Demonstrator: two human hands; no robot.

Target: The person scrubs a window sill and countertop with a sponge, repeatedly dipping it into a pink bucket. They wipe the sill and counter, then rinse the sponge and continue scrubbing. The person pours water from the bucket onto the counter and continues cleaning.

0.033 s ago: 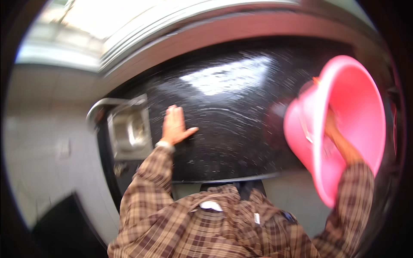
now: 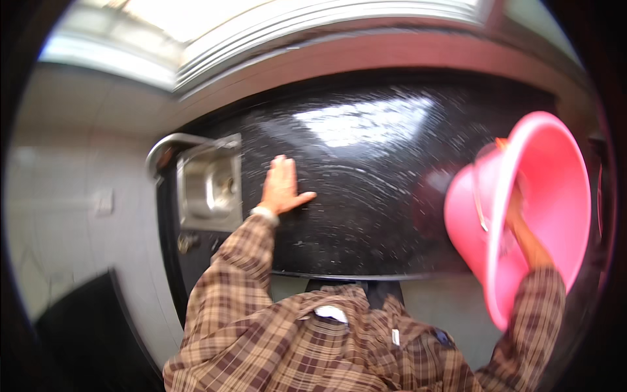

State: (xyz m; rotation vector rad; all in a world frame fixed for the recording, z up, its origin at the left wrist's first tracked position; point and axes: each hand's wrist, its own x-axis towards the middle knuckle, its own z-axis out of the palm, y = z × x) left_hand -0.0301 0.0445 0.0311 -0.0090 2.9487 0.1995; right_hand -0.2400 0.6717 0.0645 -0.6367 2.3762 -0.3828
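Observation:
My left hand [image 2: 282, 185] lies flat with fingers apart on the wet black countertop [image 2: 346, 228], just right of a small steel sink [image 2: 208, 183]. A large pink bucket [image 2: 555, 196] is tipped on its side at the right, mouth toward the right, with a wire handle hanging on it. My right hand [image 2: 514, 208] reaches inside it; its fingers are blurred and partly hidden by the rim, so I cannot tell what they hold. An orange object [image 2: 501, 142] shows behind the bucket, too little to name.
A curved metal faucet [image 2: 171, 142] stands by the sink. A window with a pale sill [image 2: 326, 10] runs along the back above a ledge. A tiled wall [image 2: 85, 163] is at the left, with a dark panel [image 2: 81, 320] at lower left.
The whole view has shifted slightly, the counter, sink and bucket sitting a little further right in the picture. My hands show little movement relative to them.

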